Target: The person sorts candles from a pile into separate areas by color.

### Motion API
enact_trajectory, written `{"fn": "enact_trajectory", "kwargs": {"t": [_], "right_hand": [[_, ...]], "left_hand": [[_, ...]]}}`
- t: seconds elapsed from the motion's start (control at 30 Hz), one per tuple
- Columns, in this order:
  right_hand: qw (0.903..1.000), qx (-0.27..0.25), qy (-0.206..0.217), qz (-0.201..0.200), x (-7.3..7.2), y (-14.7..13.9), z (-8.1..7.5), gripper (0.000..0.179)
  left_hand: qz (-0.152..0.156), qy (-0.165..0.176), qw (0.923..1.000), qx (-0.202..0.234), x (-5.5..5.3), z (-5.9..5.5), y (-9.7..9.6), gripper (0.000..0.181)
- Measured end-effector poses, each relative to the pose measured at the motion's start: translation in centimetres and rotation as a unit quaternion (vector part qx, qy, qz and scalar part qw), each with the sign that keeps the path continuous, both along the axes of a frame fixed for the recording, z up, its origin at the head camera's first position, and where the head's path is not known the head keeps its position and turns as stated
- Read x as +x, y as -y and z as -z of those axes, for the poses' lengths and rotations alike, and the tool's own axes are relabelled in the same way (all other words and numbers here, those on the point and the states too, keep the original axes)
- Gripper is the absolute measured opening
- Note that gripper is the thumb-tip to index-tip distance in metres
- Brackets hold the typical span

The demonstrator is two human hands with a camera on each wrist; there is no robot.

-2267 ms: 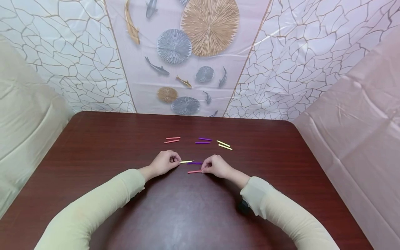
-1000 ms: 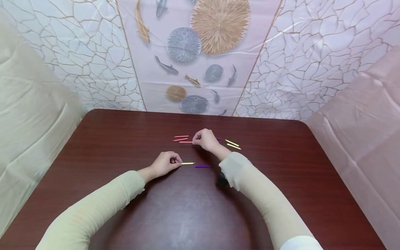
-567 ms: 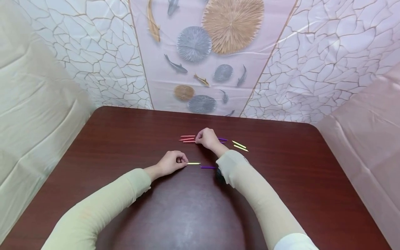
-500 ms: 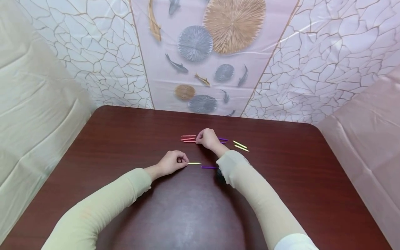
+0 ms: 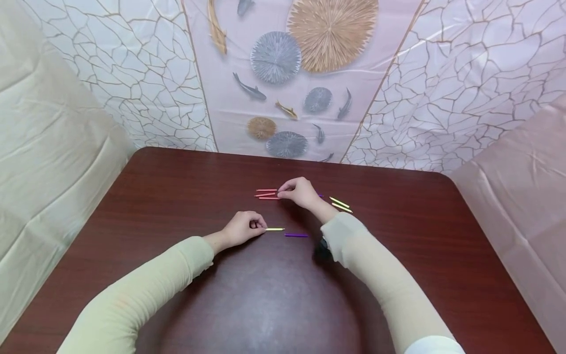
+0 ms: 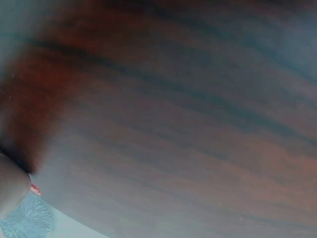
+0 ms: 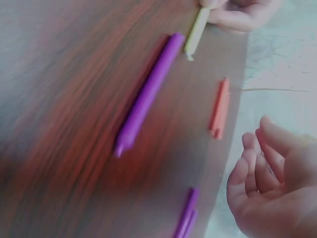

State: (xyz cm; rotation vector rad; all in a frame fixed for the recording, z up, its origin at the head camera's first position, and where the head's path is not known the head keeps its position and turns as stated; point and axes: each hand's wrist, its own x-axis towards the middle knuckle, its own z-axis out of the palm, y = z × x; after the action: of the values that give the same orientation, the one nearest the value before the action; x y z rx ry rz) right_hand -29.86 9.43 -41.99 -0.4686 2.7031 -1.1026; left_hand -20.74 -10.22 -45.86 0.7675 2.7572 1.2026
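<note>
My left hand (image 5: 242, 228) pinches one end of a thin yellow candle (image 5: 275, 229) low over the table. A purple candle (image 5: 296, 235) lies just right of its tip. Farther back, my right hand (image 5: 300, 192) hovers beside a row of red candles (image 5: 268, 198), and its fingers hold nothing. In the right wrist view, that hand's thumb and fingers (image 7: 237, 183) are loosely bent with a gap between them. Two purple candles (image 7: 188, 213) lie near this hand, mostly hidden behind it in the head view. The left wrist view catches only a bit of the left hand (image 6: 12, 183).
Two yellow candles (image 5: 339, 202) lie slanted at the right of the back row. The dark wooden table (image 5: 199, 177) ends at a patterned curtain (image 5: 274, 98) behind, with plain cloth hanging on both sides.
My right hand has carried a red candle back beside two other red ones, let it go and drawn slightly right. The near purple candle lies farther right of the yellow one. The left hand keeps its pinch.
</note>
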Motion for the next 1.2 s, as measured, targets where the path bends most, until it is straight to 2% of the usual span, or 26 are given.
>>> {"fn": "enact_trajectory", "kwargs": {"t": [0.13,0.27,0.5,0.73,0.93,1.2], "right_hand": [[0.9977,-0.046,0.044,-0.02,1.2,-2.2,-0.7,0.019],[0.995,-0.059,0.073,-0.037,2.9,-4.4,-0.4,0.02],[0.9928,-0.047,0.092,-0.06,5.7,-7.1,0.7,0.015],[0.9873,-0.066,0.106,-0.098,6.9,-8.4,1.7,0.019],[0.9895,-0.03,0.084,-0.114,7.0,-8.5,1.8,0.018],[0.9912,0.027,0.027,-0.127,7.2,-7.9,1.8,0.011]], "left_hand": [[-0.004,0.002,1.0,-0.001,0.0,0.1,-0.1,0.005],[-0.009,0.011,0.9999,-0.002,0.0,0.1,-0.3,0.006],[-0.01,0.017,0.9998,-0.01,-0.1,0.1,-0.2,0.004],[-0.004,0.02,0.9998,-0.008,-0.1,0.0,-0.2,0.004],[-0.007,0.024,0.9996,-0.009,-0.1,0.0,-0.3,0.004],[-0.011,0.034,0.9994,-0.007,-0.2,-0.1,-0.4,0.004]]}}
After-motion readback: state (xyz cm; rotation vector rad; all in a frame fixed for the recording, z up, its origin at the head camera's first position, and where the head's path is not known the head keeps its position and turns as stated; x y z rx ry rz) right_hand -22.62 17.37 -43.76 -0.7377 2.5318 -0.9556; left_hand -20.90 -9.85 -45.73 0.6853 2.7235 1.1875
